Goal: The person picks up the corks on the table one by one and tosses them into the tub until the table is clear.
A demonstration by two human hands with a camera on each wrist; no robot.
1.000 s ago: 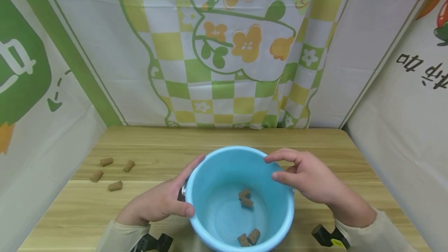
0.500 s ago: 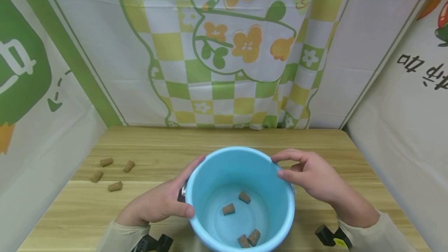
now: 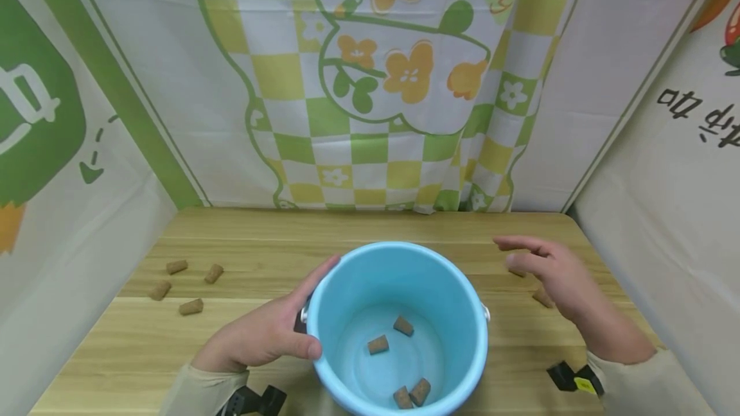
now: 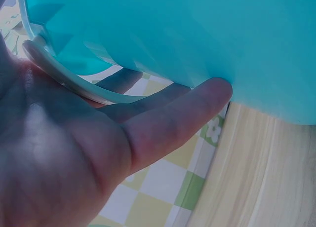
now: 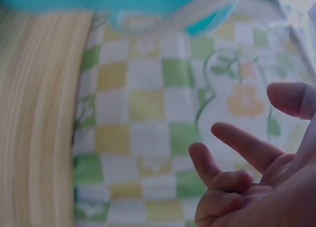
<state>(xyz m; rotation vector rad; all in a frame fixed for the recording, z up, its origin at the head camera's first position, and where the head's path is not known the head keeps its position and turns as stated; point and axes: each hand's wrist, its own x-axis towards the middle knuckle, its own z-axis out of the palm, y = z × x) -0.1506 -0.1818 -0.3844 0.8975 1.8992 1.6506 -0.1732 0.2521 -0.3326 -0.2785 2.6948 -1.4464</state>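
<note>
A light blue bucket [image 3: 393, 262] stands at the front middle of the wooden table, with several brown corks such as this cork [image 3: 378, 345] on its bottom. My left hand [image 3: 272, 329] rests against the bucket's left side, thumb at the rim. The left wrist view shows its fingers fairly straight against the outer wall, beside the white handle [image 4: 74, 81]. To the right of the bucket, my right hand [image 3: 549, 268] hovers with nothing held, above a cork [image 3: 543, 298] and another cork [image 3: 516, 271] partly hidden by the thumb.
On the table's left side lie several loose corks, among them one cork [image 3: 191, 307] nearest the front. A checkered curtain [image 3: 370, 159] hangs behind the table's back edge. Printed cloth walls [image 3: 653, 210] enclose both sides.
My right hand has moved right, from over the bucket's rim to beside it. Two corks inside the bucket tumbled apart and came to rest. My left hand has stayed put.
</note>
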